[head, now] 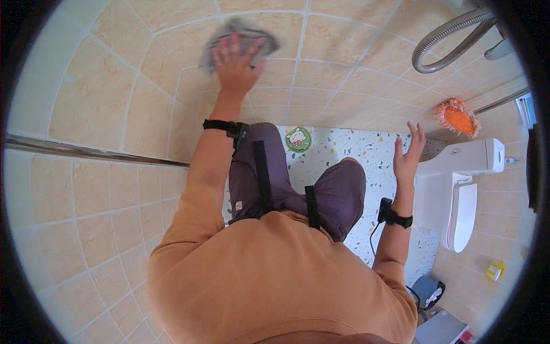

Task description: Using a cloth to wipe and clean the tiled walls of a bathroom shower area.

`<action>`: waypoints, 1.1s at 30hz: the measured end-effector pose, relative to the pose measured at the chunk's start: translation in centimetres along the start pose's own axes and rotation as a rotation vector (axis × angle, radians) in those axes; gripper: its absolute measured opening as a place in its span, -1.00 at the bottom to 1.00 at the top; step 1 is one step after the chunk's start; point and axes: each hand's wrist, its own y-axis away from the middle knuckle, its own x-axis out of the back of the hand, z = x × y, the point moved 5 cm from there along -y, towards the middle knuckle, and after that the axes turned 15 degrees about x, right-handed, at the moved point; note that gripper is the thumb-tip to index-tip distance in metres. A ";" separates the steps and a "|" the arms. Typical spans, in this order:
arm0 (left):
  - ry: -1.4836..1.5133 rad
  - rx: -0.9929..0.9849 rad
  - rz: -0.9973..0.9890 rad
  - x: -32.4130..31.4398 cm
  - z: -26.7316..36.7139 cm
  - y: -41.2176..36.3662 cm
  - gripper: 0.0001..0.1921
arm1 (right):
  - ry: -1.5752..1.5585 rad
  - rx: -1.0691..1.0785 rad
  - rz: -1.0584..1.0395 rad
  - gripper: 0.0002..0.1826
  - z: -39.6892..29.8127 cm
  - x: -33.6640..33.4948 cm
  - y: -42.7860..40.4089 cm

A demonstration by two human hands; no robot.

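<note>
With its fingers spread, my left hand (236,69) presses a grey cloth (219,32) flat against the beige tiled wall (331,41). The cloth looks crumpled and slightly blurred, and the palm covers its lower part. My right hand (408,150) is raised at the right, fingers apart and nothing in it. It appears near the white toilet (434,189), though I cannot tell whether it touches anything.
A flexible metal shower hose (442,32) loops at the upper right. Below it is an orange mop head (459,118) on a metal pole. A round green sticker (298,139) lies on the speckled floor (331,148). A bin (425,290) stands lower right.
</note>
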 end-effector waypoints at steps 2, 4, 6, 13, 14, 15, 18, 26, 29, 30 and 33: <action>0.020 0.117 0.087 0.2 -4.1 1.0 -0.28 | 0.001 -0.007 0.023 -0.51 0.1 0.3 -0.8; 0.102 0.330 0.013 -1.5 -7.7 3.5 -0.20 | 0.026 0.019 0.058 -0.51 0.3 0.4 -1.7; 0.197 0.527 -0.080 -3.2 -8.6 4.3 -0.08 | 0.020 -0.003 0.071 -0.51 0.2 0.1 -2.3; 0.155 0.679 -0.334 -11.8 -7.3 8.5 0.06 | -0.041 -0.090 0.063 -0.50 -0.8 -0.7 -0.6; 0.146 0.683 -0.371 -12.5 -6.1 8.9 0.06 | -0.045 -0.114 0.057 -0.49 -0.5 -0.6 0.1; 0.138 0.685 -0.412 -13.1 -4.7 9.5 0.07 | -0.036 -0.144 0.049 -0.48 0.1 -0.3 1.3; 0.199 0.375 -0.083 -6.9 8.0 5.4 -0.08 | 0.052 -0.248 0.036 -0.49 2.2 1.3 4.9; 0.276 -0.051 -0.766 -8.1 26.0 5.4 -0.29 | 0.115 -0.394 0.066 -0.52 1.9 6.0 9.2; 0.397 -0.212 -0.743 -8.8 29.0 5.9 -0.29 | 0.139 -0.422 0.067 -0.53 1.7 6.5 10.7; 0.408 -0.203 -0.739 -9.0 29.4 6.1 -0.29 | 0.131 -0.443 0.074 -0.53 1.8 6.5 11.2; 0.393 -0.321 -0.670 -8.7 29.9 6.1 -0.31 | 0.165 -0.433 0.027 -0.52 1.7 6.3 12.1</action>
